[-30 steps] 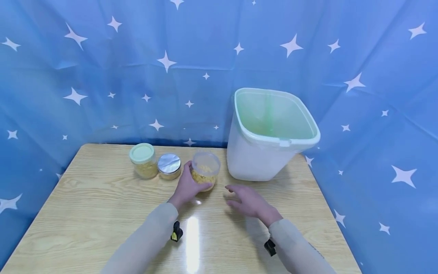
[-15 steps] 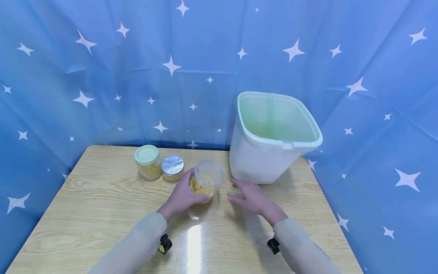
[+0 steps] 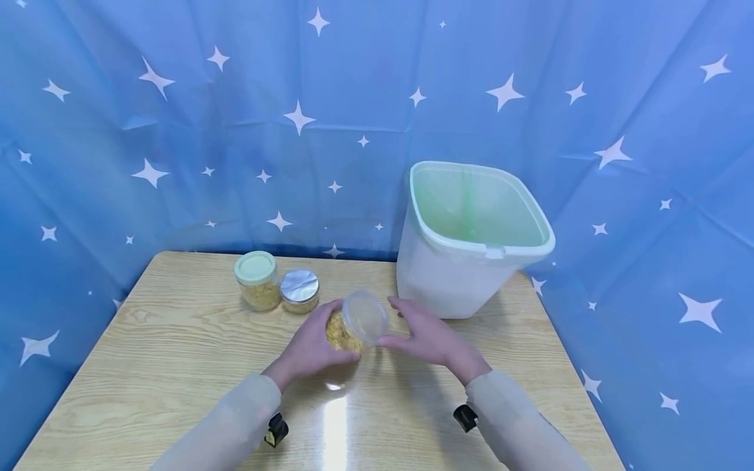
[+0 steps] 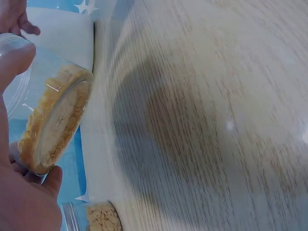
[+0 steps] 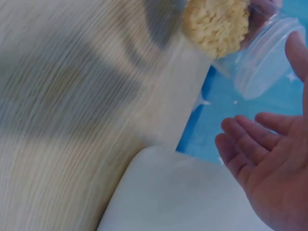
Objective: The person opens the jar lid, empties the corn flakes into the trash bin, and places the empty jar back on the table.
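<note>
My left hand (image 3: pixel 312 340) grips a clear jar (image 3: pixel 341 332) partly filled with small yellow pieces. It is raised off the table and tilted, its translucent lid (image 3: pixel 365 318) facing my right hand (image 3: pixel 427 333). That hand is beside the lid with fingers and thumb spread; whether the thumb touches the lid I cannot tell. The left wrist view shows the jar's base (image 4: pixel 62 120) from below, with thumb and fingers on its sides. Seen in the right wrist view, the palm (image 5: pixel 279 168) holds nothing.
A jar with a pale green lid (image 3: pixel 256 268) and a shorter silver-lidded jar (image 3: pixel 300 288) stand at the back left. At the back right is a large white bin (image 3: pixel 442 281), open at the top. A blue star-patterned curtain (image 3: pixel 353 163) hangs behind the wooden table (image 3: pixel 147 366).
My left hand has lifted the jar, brought it nearer and tipped its lid to the right. My right hand has come up close to the lid. The camera view has shifted slightly.
</note>
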Demonstrator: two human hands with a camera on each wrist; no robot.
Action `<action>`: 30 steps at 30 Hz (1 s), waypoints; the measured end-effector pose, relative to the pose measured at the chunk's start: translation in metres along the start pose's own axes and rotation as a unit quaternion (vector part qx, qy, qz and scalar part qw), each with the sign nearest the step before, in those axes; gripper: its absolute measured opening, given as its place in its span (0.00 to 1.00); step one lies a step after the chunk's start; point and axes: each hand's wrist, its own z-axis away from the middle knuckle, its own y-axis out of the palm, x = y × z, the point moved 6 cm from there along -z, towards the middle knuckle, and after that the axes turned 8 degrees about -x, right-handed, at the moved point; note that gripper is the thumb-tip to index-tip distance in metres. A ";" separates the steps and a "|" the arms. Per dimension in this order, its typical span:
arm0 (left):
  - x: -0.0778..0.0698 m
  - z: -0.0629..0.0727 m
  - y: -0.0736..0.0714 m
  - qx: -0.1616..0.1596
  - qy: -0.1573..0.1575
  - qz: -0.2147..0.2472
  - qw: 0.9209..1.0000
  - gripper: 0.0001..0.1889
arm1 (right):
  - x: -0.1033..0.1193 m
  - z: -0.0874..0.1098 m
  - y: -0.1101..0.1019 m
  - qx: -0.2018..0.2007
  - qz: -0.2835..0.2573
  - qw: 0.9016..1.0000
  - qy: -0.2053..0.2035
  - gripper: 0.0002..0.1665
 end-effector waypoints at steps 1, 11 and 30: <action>-0.001 0.001 0.001 0.002 0.004 -0.004 1.000 0.56 | 0.003 -0.001 0.001 0.002 -0.008 1.000 -0.004 0.56; -0.007 0.003 0.010 0.006 0.016 -0.042 0.999 0.57 | 0.018 -0.008 0.010 0.015 0.017 1.000 0.002 0.60; -0.008 0.002 0.009 0.061 0.042 -0.010 0.997 0.64 | 0.017 -0.013 0.012 -0.010 0.048 0.997 0.053 0.61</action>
